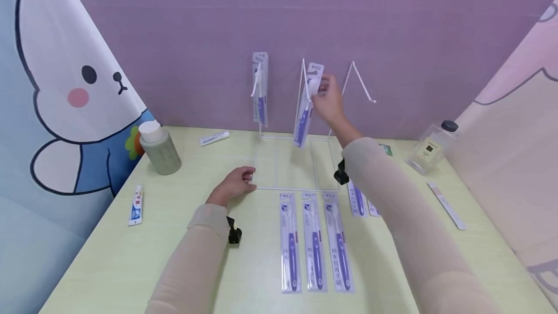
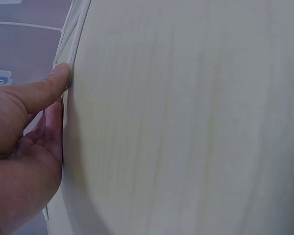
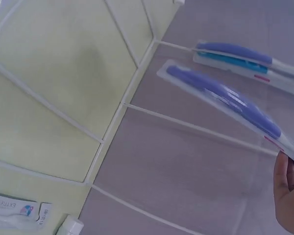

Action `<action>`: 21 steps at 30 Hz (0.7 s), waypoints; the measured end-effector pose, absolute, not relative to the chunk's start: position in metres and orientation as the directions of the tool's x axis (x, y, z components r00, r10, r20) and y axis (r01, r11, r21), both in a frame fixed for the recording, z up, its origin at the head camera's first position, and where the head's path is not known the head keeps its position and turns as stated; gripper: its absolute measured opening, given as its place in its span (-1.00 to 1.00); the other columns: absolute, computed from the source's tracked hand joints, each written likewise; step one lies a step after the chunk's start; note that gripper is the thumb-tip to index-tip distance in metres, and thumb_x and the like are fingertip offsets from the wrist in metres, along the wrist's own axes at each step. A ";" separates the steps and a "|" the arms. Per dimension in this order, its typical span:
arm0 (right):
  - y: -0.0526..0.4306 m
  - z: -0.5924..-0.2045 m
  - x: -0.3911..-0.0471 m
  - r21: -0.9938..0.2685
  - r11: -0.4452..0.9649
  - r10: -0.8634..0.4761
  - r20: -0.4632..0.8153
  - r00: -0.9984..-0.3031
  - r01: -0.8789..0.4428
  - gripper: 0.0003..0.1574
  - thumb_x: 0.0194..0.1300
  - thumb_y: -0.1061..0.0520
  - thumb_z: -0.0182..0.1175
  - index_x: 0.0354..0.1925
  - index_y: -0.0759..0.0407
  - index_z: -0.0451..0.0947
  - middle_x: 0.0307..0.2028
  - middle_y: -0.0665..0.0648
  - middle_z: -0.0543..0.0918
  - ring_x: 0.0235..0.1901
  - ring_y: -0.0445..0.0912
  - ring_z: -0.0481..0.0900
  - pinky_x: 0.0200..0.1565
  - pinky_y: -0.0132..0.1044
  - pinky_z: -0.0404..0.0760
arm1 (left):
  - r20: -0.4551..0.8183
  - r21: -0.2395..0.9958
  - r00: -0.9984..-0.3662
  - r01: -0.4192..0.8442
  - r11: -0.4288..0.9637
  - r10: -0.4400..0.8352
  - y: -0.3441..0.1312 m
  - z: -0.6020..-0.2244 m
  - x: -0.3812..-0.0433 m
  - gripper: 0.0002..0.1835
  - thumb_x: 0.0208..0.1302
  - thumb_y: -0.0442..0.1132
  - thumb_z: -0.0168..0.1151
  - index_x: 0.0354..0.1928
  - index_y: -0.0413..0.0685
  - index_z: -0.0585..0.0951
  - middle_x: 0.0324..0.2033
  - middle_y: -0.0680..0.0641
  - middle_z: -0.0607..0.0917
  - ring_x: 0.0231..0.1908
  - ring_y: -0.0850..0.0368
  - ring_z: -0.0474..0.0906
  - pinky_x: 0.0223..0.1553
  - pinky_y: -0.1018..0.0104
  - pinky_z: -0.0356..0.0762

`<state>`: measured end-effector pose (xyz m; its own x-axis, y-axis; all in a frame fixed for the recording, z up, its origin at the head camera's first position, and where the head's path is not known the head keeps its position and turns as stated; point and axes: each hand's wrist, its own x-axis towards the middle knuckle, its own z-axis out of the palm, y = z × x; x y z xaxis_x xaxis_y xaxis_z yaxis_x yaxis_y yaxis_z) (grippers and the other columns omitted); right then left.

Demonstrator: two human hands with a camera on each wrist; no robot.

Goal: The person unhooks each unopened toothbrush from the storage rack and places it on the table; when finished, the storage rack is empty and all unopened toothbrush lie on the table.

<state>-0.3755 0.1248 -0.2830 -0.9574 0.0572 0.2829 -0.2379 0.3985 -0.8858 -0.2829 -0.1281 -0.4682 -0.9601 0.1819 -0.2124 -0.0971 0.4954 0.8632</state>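
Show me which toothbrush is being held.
The toothbrush at the middle hook, in the right hand; the others hang on the left hook or lie on the table.

Purple wall [image 1: 196,38] behind lt.-yellow tbl. [image 1: 104,265], w/ printed panels [image 1: 52,67] L & R.

Packaged purple toothbrush [image 1: 304,116] — held tilted near middle hook [image 1: 305,72] of white wire rack [image 1: 296,189].
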 end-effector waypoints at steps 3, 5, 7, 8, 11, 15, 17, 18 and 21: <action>0.125 -0.288 -0.364 -0.910 0.330 0.007 0.267 -0.964 -0.249 -0.26 0.08 0.47 0.05 0.21 0.14 0.12 -0.13 0.21 0.46 -0.26 0.01 0.49 -0.31 -0.22 0.59 | -0.216 0.859 -0.961 -0.104 0.501 0.172 -0.128 -0.467 -0.283 -0.40 0.08 -0.42 0.26 0.21 -0.15 0.34 -0.06 -0.11 0.45 -0.02 0.03 0.35 0.06 0.23 0.31; 0.124 -0.293 -0.355 -0.927 0.283 -0.021 0.252 -0.968 -0.247 -0.23 0.07 0.50 0.05 0.23 0.17 0.09 -0.16 0.25 0.47 -0.30 0.05 0.52 -0.33 -0.18 0.60 | -0.221 0.859 -0.959 -0.105 0.501 0.178 -0.127 -0.467 -0.283 -0.40 0.09 -0.43 0.25 0.21 -0.16 0.33 -0.06 -0.12 0.44 -0.02 0.02 0.35 0.06 0.22 0.30; 0.123 -0.298 -0.347 -0.940 0.244 -0.043 0.234 -0.971 -0.237 -0.21 0.07 0.51 0.05 0.24 0.21 0.06 -0.17 0.29 0.47 -0.33 0.09 0.53 -0.36 -0.17 0.61 | -0.229 0.855 -0.957 -0.109 0.508 0.179 -0.127 -0.466 -0.282 -0.39 0.09 -0.42 0.25 0.22 -0.15 0.32 -0.04 -0.11 0.44 -0.01 0.03 0.35 0.07 0.22 0.30; 0.123 -0.301 -0.344 -0.946 0.228 -0.054 0.225 -0.973 -0.231 -0.20 0.07 0.52 0.05 0.24 0.21 0.05 -0.18 0.30 0.48 -0.34 0.11 0.54 -0.37 -0.16 0.61 | -0.230 0.855 -0.956 -0.109 0.508 0.181 -0.127 -0.465 -0.282 -0.39 0.09 -0.42 0.25 0.22 -0.15 0.32 -0.04 -0.12 0.44 0.00 0.02 0.35 0.08 0.22 0.29; 0.123 -0.308 -0.334 -0.959 0.197 -0.084 0.189 -0.978 -0.202 -0.17 0.06 0.53 0.04 0.26 0.20 0.01 -0.19 0.32 0.47 -0.38 0.13 0.54 -0.40 -0.16 0.61 | -0.227 0.853 -0.956 -0.103 0.512 0.185 -0.127 -0.463 -0.283 -0.38 0.09 -0.40 0.25 0.23 -0.13 0.31 -0.01 -0.12 0.44 0.02 0.02 0.35 0.09 0.20 0.28; 0.122 -0.319 -0.322 -0.975 0.157 -0.126 0.138 -0.982 -0.157 -0.12 0.05 0.55 0.02 0.28 0.19 -0.06 -0.20 0.35 0.45 -0.40 0.16 0.53 -0.42 -0.11 0.61 | -0.235 0.851 -0.955 -0.113 0.513 0.179 -0.128 -0.464 -0.285 -0.38 0.09 -0.39 0.26 0.23 -0.11 0.32 -0.02 -0.10 0.44 0.03 0.02 0.35 0.10 0.20 0.27; 0.120 -0.327 -0.317 -0.983 0.137 -0.138 0.106 -0.985 -0.125 -0.10 0.04 0.57 0.01 0.28 0.20 -0.08 -0.20 0.37 0.44 -0.38 0.16 0.52 -0.42 -0.09 0.61 | -0.243 0.850 -0.954 -0.122 0.512 0.176 -0.129 -0.464 -0.284 -0.38 0.09 -0.39 0.26 0.23 -0.10 0.31 -0.02 -0.10 0.44 0.02 0.02 0.35 0.10 0.19 0.28; 0.119 -0.331 -0.314 -0.987 0.126 -0.141 0.086 -0.986 -0.104 -0.09 0.03 0.58 0.01 0.28 0.20 -0.09 -0.19 0.38 0.43 -0.38 0.16 0.51 -0.41 -0.08 0.61 | -0.246 0.850 -0.954 -0.126 0.511 0.174 -0.129 -0.464 -0.283 -0.38 0.09 -0.38 0.26 0.23 -0.10 0.32 -0.02 -0.09 0.44 0.02 0.02 0.35 0.10 0.19 0.28; 0.115 -0.343 -0.304 -0.996 0.087 -0.151 0.012 -0.988 -0.025 -0.07 0.02 0.60 0.00 0.27 0.19 -0.11 -0.18 0.39 0.41 -0.41 0.14 0.52 -0.40 -0.07 0.61 | -0.247 0.851 -0.953 -0.127 0.510 0.175 -0.129 -0.464 -0.280 -0.38 0.08 -0.39 0.27 0.23 -0.11 0.32 -0.02 -0.10 0.45 0.03 0.01 0.35 0.10 0.19 0.28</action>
<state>-0.3043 0.1154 -0.3428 -0.9885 -0.1508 0.0122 -0.0255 0.0865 -0.9959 -0.2802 -0.1286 -0.4639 -0.9531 0.1746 -0.2472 -0.1271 0.5104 0.8505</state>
